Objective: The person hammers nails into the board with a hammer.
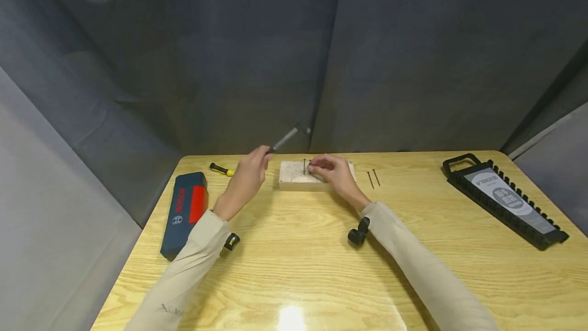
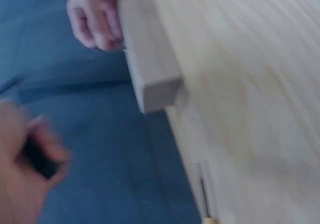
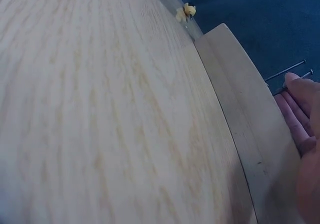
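My left hand point(image 1: 248, 175) grips a hammer point(image 1: 286, 139) by its handle, its head raised above and behind the pale wooden block point(image 1: 298, 186); the left wrist view shows this hand blurred. On the block, my right hand point(image 1: 337, 172) pinches a nail point(image 3: 308, 74) between thumb and fingers, with the nail's head sticking out past the thumb. Close beside it, a second nail point(image 1: 304, 166) stands upright in the block, untouched by either hand. The right wrist view shows both nails side by side at the block's top face.
Two loose nails point(image 1: 370, 180) lie right of the block on the wooden table point(image 1: 294, 249). A black-and-yellow screwdriver point(image 1: 220, 169) lies at the back left, near a blue-and-red Bosch case point(image 1: 181, 208). At the far right is a black slotted rack point(image 1: 500, 198). Dark curtain point(image 1: 248, 65) hangs behind the table.
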`<state>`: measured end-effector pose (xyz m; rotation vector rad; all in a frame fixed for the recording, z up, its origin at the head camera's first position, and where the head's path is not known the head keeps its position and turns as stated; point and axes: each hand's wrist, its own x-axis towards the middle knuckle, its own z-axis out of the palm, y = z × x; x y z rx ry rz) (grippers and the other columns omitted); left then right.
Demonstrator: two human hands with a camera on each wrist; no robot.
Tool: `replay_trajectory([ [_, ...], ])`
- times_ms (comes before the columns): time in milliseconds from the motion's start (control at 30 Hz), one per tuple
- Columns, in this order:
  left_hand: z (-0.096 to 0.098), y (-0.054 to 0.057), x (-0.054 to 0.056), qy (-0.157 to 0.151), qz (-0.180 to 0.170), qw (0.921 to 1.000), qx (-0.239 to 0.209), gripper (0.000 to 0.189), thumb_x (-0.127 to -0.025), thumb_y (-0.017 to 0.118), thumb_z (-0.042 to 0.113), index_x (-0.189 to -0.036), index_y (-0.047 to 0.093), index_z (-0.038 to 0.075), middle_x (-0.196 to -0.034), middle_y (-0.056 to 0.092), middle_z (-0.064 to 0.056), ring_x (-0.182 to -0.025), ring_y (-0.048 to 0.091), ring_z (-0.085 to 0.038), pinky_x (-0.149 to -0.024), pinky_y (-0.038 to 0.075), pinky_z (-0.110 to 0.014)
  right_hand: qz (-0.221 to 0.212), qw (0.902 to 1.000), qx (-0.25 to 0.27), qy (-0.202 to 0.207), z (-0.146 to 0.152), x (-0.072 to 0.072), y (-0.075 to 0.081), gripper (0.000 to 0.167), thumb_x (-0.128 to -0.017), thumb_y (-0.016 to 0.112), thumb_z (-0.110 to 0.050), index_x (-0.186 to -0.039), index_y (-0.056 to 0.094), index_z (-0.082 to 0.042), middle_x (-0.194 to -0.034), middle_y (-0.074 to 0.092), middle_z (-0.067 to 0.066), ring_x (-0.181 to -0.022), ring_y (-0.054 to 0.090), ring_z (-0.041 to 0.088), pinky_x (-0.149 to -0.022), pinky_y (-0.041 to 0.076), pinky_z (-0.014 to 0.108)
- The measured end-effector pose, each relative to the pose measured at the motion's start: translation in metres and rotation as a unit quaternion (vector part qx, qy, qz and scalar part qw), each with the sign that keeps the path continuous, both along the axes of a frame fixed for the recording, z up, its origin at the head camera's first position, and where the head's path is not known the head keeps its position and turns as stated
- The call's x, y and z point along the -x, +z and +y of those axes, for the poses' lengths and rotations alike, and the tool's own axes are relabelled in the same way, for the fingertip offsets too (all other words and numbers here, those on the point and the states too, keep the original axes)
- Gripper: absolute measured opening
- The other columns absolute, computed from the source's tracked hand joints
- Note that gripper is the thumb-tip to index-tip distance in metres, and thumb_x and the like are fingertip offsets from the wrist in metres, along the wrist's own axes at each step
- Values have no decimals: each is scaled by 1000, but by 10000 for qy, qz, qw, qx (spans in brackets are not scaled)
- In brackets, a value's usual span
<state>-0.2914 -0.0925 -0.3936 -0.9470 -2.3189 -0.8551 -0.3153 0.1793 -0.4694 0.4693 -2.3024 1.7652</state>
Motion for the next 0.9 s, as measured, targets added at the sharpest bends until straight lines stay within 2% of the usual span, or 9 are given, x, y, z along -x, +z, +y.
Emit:
replay_trajectory([
  [67,-2,-7,0,30,-358,9977,570,18,-110,53,7,-106,64,-5,-83,64,-12,-64,53,-15,-54,47,-27,-15,10000,-36,-25,-1,0,0,19,-95,79,-13,-110,75,-1,-110,76,17,-92,71,11,-78,55,20],
  [133,-3,-11,0,92,-562,9952,793,20,-111,52,10,-105,64,-5,-81,63,-11,-63,52,-14,-53,47,-27,-5,10000,-58,-31,-1,1,1,20,-95,79,-11,-111,75,0,-111,76,20,-93,71,14,-79,54,19],
  [267,-5,-9,0,180,-509,9971,542,18,-111,52,10,-107,62,-4,-80,60,-10,-63,52,-17,-53,47,-31,-22,10000,-51,5,-2,0,2,22,-96,78,-8,-113,74,3,-113,74,24,-100,72,27,-82,54,17],
  [400,-3,-11,-1,27,-444,9965,714,14,-109,55,8,-105,63,-3,-81,59,-8,-63,51,-16,-53,47,-28,-153,9999,-55,29,-2,-8,10,21,-96,76,-4,-114,73,7,-115,73,26,-106,71,37,-84,55,18],
  [533,2,-18,1,-122,-565,9933,1004,15,-108,56,6,-106,67,-4,-84,64,-9,-65,52,-14,-55,48,-26,-199,9998,-46,3,2,-10,10,20,-96,77,-7,-113,74,3,-114,75,22,-104,73,30,-85,56,20],
  [633,4,-15,3,-158,-547,9918,1144,18,-110,54,8,-109,68,-4,-87,67,-10,-69,55,-14,-58,50,-27,-146,9999,-10,-38,7,-5,3,20,-95,79,-11,-112,75,-1,-113,75,19,-100,73,20,-85,56,20],
  [733,3,-5,4,-121,-251,9964,806,18,-110,54,9,-109,65,-5,-86,64,-10,-69,56,-17,-58,51,-29,-81,10000,36,0,7,-4,1,21,-95,78,-11,-113,75,1,-113,75,20,-98,73,16,-83,56,20],
  [800,1,1,3,-69,56,9996,284,16,-109,54,8,-110,63,-5,-85,62,-11,-69,57,-19,-58,50,-31,-40,10000,61,66,5,-3,0,22,-96,78,-10,-114,74,1,-114,74,21,-98,73,16,-82,56,20],
  [900,-1,5,1,-52,350,9986,-387,13,-108,55,5,-113,60,-7,-86,61,-13,-70,58,-22,-59,50,-35,-20,9998,87,199,2,-1,-2,21,-96,76,-7,-115,74,3,-114,74,23,-98,73,18,-81,57,22],
])
